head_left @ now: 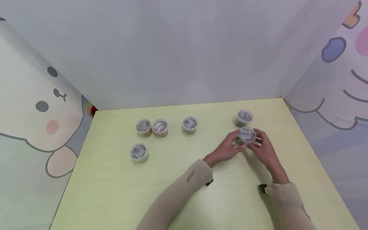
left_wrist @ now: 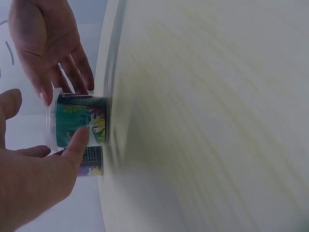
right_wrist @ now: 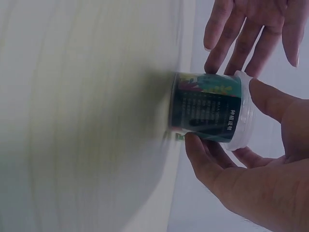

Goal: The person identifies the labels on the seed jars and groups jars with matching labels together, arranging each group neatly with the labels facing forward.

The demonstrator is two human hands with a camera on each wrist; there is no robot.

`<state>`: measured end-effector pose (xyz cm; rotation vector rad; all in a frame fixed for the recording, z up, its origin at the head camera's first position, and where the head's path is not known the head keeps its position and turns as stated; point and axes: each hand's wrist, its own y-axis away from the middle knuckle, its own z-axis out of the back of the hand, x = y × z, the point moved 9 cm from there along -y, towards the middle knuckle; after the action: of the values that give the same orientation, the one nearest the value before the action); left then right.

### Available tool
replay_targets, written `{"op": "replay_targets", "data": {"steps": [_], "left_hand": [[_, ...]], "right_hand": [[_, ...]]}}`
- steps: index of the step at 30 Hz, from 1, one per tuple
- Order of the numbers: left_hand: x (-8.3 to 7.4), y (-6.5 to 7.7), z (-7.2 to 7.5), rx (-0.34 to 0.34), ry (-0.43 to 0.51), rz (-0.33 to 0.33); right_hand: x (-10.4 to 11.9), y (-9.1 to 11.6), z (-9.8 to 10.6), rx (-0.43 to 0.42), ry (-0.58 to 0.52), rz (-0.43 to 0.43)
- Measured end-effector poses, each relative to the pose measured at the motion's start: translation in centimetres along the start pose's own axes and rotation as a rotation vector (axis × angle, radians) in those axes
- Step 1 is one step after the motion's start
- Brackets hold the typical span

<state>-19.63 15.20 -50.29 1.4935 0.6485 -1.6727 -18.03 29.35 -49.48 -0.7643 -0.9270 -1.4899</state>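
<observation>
Both hands hold a small lidded plastic cup [head_left: 247,134] at the right of the table in the head view. My left hand [head_left: 228,147] has its fingers along the cup's left side, thumb toward the front. Around the right side curl the fingers of my right hand [head_left: 264,148]. A dark green printed label with plants wraps the cup [right_wrist: 207,106] in the right wrist view, under a clear lid. Its base is close over the table. Right behind it stands a second cup [head_left: 244,117], partly hidden behind the held one in the left wrist view.
Two cups, one [head_left: 144,127] beside another [head_left: 160,127], stand close together at the back left. Nearer the front is a single cup [head_left: 139,152], and one more [head_left: 190,124] stands mid-back. Pale curtains enclose the light yellow table [head_left: 115,195] on three sides.
</observation>
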Motion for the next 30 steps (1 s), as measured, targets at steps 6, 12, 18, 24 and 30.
{"op": "replay_targets", "data": {"steps": [6, 12, 18, 24, 30], "left_hand": [[-0.4, 1.0, 0.5, -0.018, 0.015, -0.01], [-0.8, 2.2, 1.7, -0.061, 0.016, -0.044], [-1.1, 3.7, 2.9, -0.076, 0.024, -0.076], [-1.3, 5.4, 4.4, -0.086, 0.038, -0.087], [-0.8, 6.8, 6.3, -0.131, 0.079, -0.045]], "right_hand": [[0.5, 0.3, -0.3, -0.007, -0.003, 0.017], [1.4, 0.7, -1.0, 0.029, -0.073, 0.038], [2.8, 1.0, -2.3, 0.102, -0.154, 0.041], [4.1, 1.3, -3.7, 0.156, -0.155, 0.058], [5.1, 1.5, -5.1, 0.211, -0.144, 0.077]]}}
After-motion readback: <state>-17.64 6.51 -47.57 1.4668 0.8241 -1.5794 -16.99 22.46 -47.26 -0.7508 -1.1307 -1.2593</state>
